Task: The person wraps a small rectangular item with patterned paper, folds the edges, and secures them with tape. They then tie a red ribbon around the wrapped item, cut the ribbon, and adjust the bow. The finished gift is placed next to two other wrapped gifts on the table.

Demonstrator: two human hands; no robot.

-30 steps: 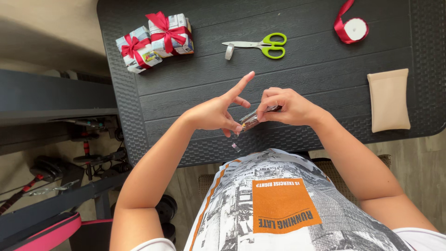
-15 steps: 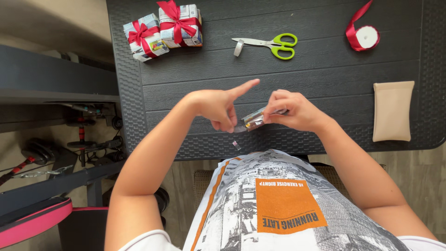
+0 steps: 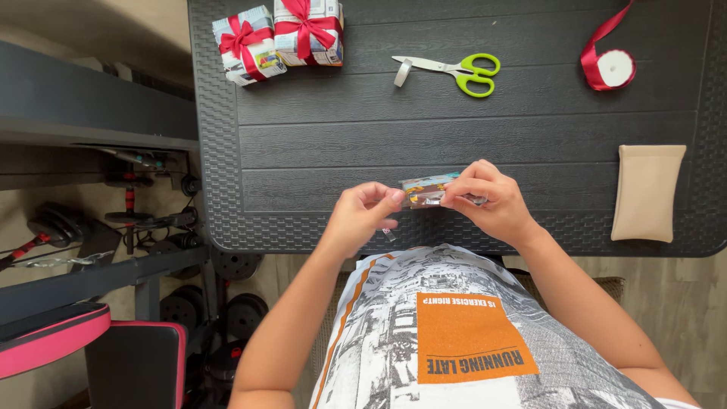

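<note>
A small flat packet wrapped in printed paper [image 3: 425, 190] is held over the near edge of the dark table [image 3: 469, 144]. My right hand [image 3: 485, 201] grips its right end with thumb and fingers. My left hand [image 3: 366, 212] pinches its left end between thumb and fingertips. A small scrap [image 3: 388, 235] lies on the table just below my left hand.
Two gift boxes with red bows [image 3: 276, 34] sit at the far left. Green-handled scissors [image 3: 454, 72] and a roll of clear tape [image 3: 402, 73] lie at the back. A red ribbon spool [image 3: 609, 64] and a tan pouch [image 3: 648, 192] are on the right. Exercise gear stands left of the table.
My left hand lowered its raised index finger and came in to pinch the packet's left end. The packet turned flatter toward me. The view shifted a little.
</note>
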